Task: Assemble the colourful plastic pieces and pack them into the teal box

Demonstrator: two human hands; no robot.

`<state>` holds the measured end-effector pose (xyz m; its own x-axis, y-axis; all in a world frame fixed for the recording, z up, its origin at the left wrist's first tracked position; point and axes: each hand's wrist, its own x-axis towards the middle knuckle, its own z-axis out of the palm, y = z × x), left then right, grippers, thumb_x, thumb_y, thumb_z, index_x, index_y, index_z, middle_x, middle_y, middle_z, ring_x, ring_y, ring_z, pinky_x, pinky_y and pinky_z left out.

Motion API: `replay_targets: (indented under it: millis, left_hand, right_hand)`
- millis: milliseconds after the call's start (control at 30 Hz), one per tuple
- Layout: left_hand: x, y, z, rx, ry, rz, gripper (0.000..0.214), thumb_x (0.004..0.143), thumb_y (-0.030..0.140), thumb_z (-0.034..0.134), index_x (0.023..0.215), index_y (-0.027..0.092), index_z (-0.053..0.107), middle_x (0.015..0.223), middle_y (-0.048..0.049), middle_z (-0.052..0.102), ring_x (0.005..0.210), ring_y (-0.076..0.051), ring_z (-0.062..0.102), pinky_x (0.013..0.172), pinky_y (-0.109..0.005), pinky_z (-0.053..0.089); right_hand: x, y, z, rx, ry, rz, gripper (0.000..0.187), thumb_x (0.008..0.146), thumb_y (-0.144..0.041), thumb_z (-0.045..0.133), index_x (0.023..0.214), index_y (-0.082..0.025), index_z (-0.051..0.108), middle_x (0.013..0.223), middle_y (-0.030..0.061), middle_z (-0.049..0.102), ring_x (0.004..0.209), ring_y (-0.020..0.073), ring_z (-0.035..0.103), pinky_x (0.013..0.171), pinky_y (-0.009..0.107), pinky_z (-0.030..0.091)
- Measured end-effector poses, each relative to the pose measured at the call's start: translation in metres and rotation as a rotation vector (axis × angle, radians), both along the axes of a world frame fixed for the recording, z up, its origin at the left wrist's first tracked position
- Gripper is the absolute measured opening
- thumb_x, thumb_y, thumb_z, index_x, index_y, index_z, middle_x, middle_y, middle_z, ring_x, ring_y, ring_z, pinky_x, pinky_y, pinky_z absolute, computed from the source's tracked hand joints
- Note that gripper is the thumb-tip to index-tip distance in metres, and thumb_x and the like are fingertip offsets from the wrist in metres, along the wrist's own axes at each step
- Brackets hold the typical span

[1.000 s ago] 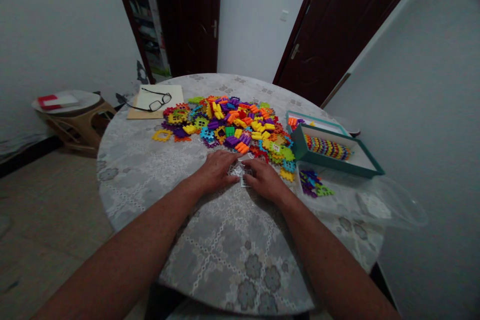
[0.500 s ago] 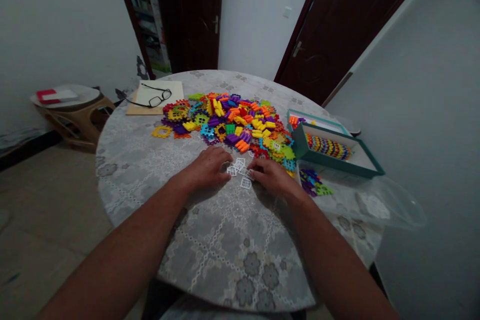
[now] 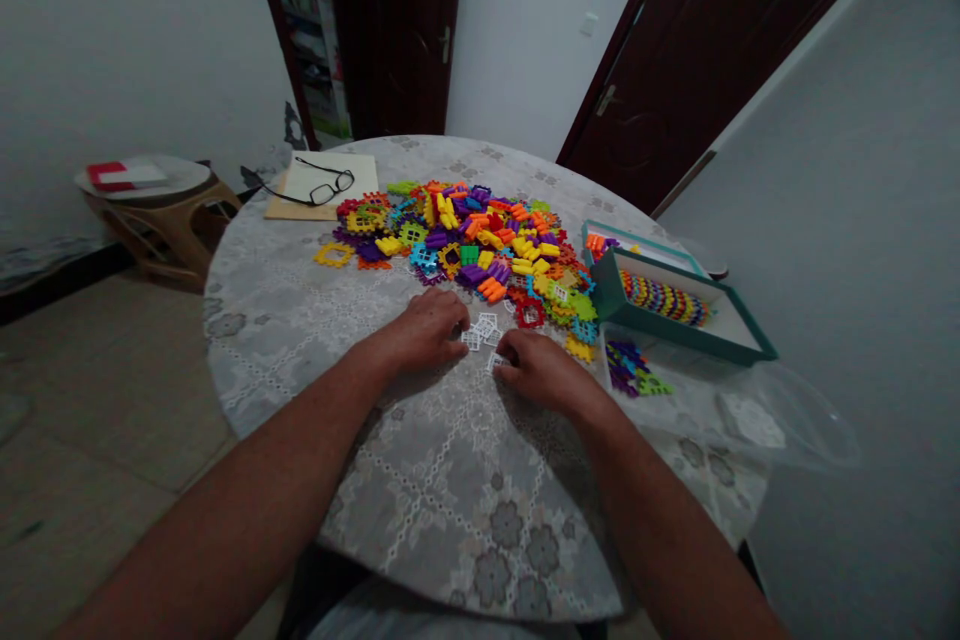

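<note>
On the round table (image 3: 420, 500), a colourful heap (image 3: 470, 255) sits at twelve o'clock, the left hand (image 3: 429, 332), thumb and fingers parted, at nine, and the right hand (image 3: 541, 368), whether pinching I cannot tell, at four, around small white lattice pieces (image 3: 487, 323).

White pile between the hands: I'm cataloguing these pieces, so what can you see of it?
The white pile is a few small, thin, window-like lattice pieces, apparently plastic, lying overlapped on the patterned tablecloth, nearer the person than the colourful heap. The left hand is at its left edge, though contact is unclear; the right hand is to its right.
</note>
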<state>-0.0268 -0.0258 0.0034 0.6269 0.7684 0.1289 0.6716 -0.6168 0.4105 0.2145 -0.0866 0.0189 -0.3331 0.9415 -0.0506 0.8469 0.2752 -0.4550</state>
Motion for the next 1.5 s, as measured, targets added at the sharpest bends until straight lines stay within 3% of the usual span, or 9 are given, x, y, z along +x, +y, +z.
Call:
replay_targets:
  millis: [200,400,600,667,800,933,1100,1333,1500]
  left_hand:
    - [0.001,-0.002,0.004,-0.033,-0.069,-0.031,0.011,0.086,0.026,0.067,0.096,0.025,0.064,0.106,-0.0059,0.07,0.106,-0.026,0.06,0.095,-0.039,0.047]
    - [0.004,-0.001,0.006,-0.238,-0.236,-0.008,0.007,0.092,0.028,0.059,0.091,0.025,0.065,0.086,-0.0007,0.071,0.08,-0.018,0.062,0.074,-0.031,0.047]
    - [0.007,0.004,0.004,-0.311,-0.368,0.037,0.007,0.092,0.028,0.063,0.089,0.022,0.066,0.082,-0.001,0.069,0.078,-0.017,0.062,0.072,-0.031,0.048]
    - [0.009,0.003,0.003,-0.327,-0.37,0.031,0.007,0.091,0.027,0.063,0.089,0.022,0.068,0.082,-0.0011,0.07,0.079,-0.018,0.063,0.074,-0.032,0.048]
    - [0.011,0.002,0.001,-0.28,-0.304,0.035,0.011,0.088,0.022,0.062,0.09,0.021,0.072,0.083,-0.0017,0.072,0.083,-0.021,0.066,0.079,-0.035,0.051]
    - [0.013,0.002,-0.004,-0.079,-0.219,0.052,0.017,0.09,0.018,0.063,0.1,0.021,0.076,0.101,-0.0057,0.076,0.101,-0.025,0.068,0.097,-0.04,0.051]
    - [0.022,0.0,-0.016,0.131,-0.081,0.088,0.028,0.093,0.038,0.075,0.115,0.02,0.074,0.119,-0.0115,0.071,0.119,-0.031,0.061,0.108,-0.046,0.046]
    - [0.034,-0.005,-0.017,0.106,0.008,0.151,0.027,0.092,0.039,0.076,0.111,0.019,0.074,0.123,-0.0141,0.068,0.12,-0.035,0.057,0.103,-0.05,0.047]
    - [0.034,-0.005,-0.013,0.014,-0.055,0.157,0.026,0.088,0.025,0.075,0.114,0.021,0.071,0.122,-0.0106,0.071,0.119,-0.034,0.059,0.103,-0.05,0.047]
  right_hand:
    - [0.001,-0.001,0.002,-0.012,-0.036,0.007,0.012,0.087,-0.025,0.076,0.087,-0.021,0.065,0.088,0.005,0.069,0.076,0.0184,0.056,0.066,0.029,0.034]
    - [-0.004,0.005,-0.007,-0.073,0.325,0.004,0.012,0.09,-0.028,0.07,0.086,-0.022,0.06,0.079,-0.002,0.065,0.073,0.0158,0.056,0.064,0.027,0.037]
    - [-0.012,0.015,-0.031,0.027,0.625,-0.13,0.04,0.091,-0.037,0.069,0.129,-0.024,0.063,0.088,-0.001,0.064,0.077,0.0167,0.06,0.069,0.028,0.046]
    - [-0.012,0.016,-0.035,0.041,0.592,-0.115,0.04,0.093,-0.038,0.068,0.13,-0.023,0.065,0.087,-0.0007,0.065,0.077,0.0167,0.06,0.07,0.029,0.046]
    - [-0.011,0.016,-0.032,0.112,0.469,-0.083,0.017,0.096,-0.036,0.064,0.1,-0.021,0.072,0.086,0.001,0.067,0.08,0.0175,0.061,0.073,0.029,0.045]
    - [-0.005,0.018,-0.027,0.228,0.37,-0.096,0.013,0.095,-0.031,0.063,0.097,-0.021,0.07,0.093,0.0033,0.068,0.085,0.0184,0.062,0.077,0.029,0.045]
    - [0.006,0.022,-0.024,0.166,0.227,-0.067,0.009,0.096,-0.027,0.062,0.091,-0.02,0.066,0.084,0.0013,0.067,0.08,0.0181,0.06,0.072,0.028,0.039]
    - [0.008,0.021,-0.022,0.153,0.18,-0.015,0.01,0.096,-0.02,0.063,0.102,-0.021,0.07,0.096,0.0036,0.073,0.09,0.0204,0.065,0.079,0.03,0.043]
    - [0.009,0.022,-0.026,0.144,0.207,-0.045,0.031,0.097,-0.022,0.064,0.127,-0.018,0.07,0.098,0.0055,0.074,0.09,0.0215,0.067,0.082,0.032,0.047]
